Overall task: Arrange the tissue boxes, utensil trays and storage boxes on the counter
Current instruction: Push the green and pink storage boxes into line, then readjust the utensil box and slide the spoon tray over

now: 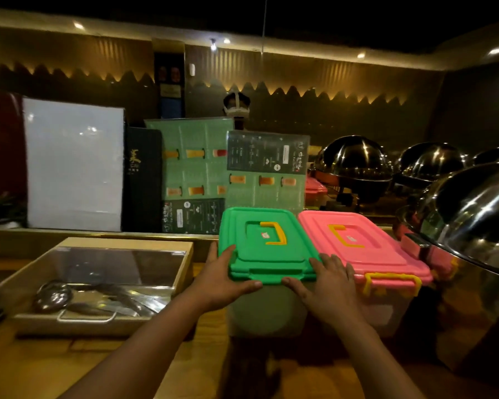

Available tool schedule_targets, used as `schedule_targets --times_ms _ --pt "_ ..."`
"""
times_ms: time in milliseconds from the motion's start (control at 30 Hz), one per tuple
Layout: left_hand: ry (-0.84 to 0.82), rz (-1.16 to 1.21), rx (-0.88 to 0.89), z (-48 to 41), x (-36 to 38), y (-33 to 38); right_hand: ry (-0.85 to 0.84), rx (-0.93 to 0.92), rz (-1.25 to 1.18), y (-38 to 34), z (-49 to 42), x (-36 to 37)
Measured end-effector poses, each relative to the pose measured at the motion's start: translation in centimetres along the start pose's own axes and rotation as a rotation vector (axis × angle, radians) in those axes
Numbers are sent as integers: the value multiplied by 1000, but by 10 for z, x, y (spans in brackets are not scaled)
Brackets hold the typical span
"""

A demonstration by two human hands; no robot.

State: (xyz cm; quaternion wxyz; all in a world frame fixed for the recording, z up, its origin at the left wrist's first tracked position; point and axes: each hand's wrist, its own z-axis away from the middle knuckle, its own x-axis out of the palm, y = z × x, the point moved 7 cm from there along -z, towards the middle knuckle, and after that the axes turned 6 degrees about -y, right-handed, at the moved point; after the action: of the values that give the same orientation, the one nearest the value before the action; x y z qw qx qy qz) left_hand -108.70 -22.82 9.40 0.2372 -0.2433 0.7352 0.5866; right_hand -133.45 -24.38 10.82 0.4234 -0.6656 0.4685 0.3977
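A clear storage box with a green lid [267, 240] and a yellow handle stands on the wooden counter [55, 367]. Touching its right side is a matching box with a pink lid [366, 249]. My left hand [222, 280] grips the green lid's near left corner, fingers over the edge. My right hand [329, 286] holds the near right corner, in the gap beside the pink box. A wooden utensil tray [182, 263] with a clear cover sits to the left, holding metal ladles [55, 296].
Menus [193, 174] and a white board [75, 165] lean against the raised ledge behind. Shiny chafing dish domes [355, 162] crowd the right, one large dome [478, 226] close to the pink box. Another pink-lidded box [314, 187] sits further back. A person stands beyond the menus.
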Motion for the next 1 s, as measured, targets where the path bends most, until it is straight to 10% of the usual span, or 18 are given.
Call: schedule_targets --times_ms 167,333,633,1000 --pt "75 -147 -22 31 -48 -44 392 -229 -292 -59 28 -15" --pt "161 -178 -64 70 -129 -103 231 -441 -525 -176 51 21" --pt "263 -355 -328 125 -276 -257 -145 -97 -456 -271 34 130" --pt "232 -263 -274 126 -295 -310 -58 65 -218 -281 33 146"
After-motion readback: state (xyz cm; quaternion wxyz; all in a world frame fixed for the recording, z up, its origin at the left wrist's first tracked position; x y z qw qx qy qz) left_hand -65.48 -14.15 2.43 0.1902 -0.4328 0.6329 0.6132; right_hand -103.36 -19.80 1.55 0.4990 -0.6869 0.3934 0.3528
